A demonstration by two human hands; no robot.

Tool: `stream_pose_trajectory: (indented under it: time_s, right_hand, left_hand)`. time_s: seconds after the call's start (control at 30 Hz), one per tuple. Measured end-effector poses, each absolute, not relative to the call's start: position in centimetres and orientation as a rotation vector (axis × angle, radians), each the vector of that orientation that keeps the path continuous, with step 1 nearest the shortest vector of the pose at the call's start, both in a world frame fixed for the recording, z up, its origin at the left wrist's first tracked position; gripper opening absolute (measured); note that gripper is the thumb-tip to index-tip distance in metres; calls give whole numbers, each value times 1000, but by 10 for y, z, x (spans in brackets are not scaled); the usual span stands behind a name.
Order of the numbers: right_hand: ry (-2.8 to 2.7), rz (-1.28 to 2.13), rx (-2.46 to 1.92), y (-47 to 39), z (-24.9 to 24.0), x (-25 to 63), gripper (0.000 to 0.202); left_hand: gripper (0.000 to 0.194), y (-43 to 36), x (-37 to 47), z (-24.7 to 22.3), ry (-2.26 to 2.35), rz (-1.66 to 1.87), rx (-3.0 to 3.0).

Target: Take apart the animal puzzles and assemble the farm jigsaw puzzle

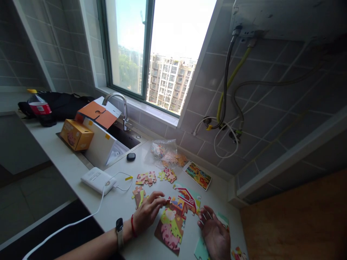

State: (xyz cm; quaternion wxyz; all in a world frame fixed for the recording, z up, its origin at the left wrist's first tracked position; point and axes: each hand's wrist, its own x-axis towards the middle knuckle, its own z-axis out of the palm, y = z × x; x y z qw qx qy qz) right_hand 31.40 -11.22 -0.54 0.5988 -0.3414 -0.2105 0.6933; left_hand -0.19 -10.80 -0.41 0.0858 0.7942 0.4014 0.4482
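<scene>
My left hand is above the counter with a small dark red puzzle piece at its pinched fingertips, by the left edge of the joined barn section. Below that section, and partly joined to it, lies a panel with a pink pig. My right hand rests palm up to the right of the puzzle, fingers loosely curled and apart, with nothing visible in it. Light green pieces lie partly under it. Joined pink and cow-patterned pieces and brown-green ones lie farther left.
A clear bag of pieces and a picture card lie near the wall. A white device with a cable, a black case, an orange box, an open white box and a bottle stand left.
</scene>
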Motion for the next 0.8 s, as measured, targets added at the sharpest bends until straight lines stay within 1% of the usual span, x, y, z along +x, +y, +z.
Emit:
stream_pose_trajectory:
  time_s: [0.2,0.4,0.6,0.67,0.73,0.8]
  right_hand:
    - [-558,1530,-811,-113,-8,320,42]
    - [-550,1503,-767,-120,-4,321,36]
    - [-468,1406,-724,-131,-2,327,24]
    - [-480,1340,-786,-140,-1,326,27]
    - [-551,1242,-939,-153,-3,323,35]
    - [-724,1031,-1157,-168,-8,319,43]
  left_hand:
    - [36,-109,1,-5,1183,1222,2365]
    - [38,-106,3,-8,1189,1147,2339]
    - [34,-104,4,-6,1179,1131,2264]
    - [33,-104,4,-7,1160,1111,2256]
    - [34,-103,4,-8,1141,1088,2245]
    - [34,-102,3,-10,1135,1068,2237]
